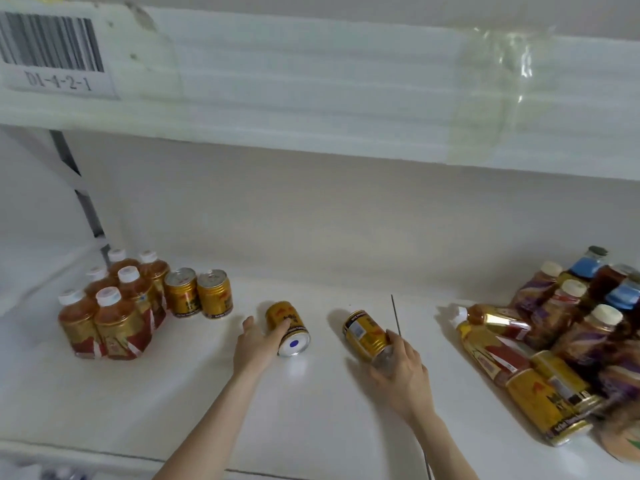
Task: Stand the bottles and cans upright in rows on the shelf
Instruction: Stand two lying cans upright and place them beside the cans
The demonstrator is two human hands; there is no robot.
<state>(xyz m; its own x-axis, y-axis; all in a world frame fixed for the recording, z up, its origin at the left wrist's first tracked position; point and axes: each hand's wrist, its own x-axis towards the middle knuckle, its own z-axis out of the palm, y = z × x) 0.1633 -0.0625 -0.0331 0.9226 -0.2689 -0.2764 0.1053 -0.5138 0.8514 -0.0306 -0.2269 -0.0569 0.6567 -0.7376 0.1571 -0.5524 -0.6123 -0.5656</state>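
left hand (pixel 258 344) grips tilted gold can (pixel 287 328) at frame centre | right hand (pixel 401 368) grips second gold can (pixel 366 335) right of centre | upright tea bottles (pixel 107 306) and cans (pixel 198 295) at left on shelf (pixel 311 403)

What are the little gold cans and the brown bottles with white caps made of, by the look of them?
The gold can under the left hand looks like metal: its bare end is silvery and shiny, and the printed side gleams. The brown bottles at the left look like clear plastic, since the dark drink shows through above their glossy labels. Their white caps seem to be matte plastic.
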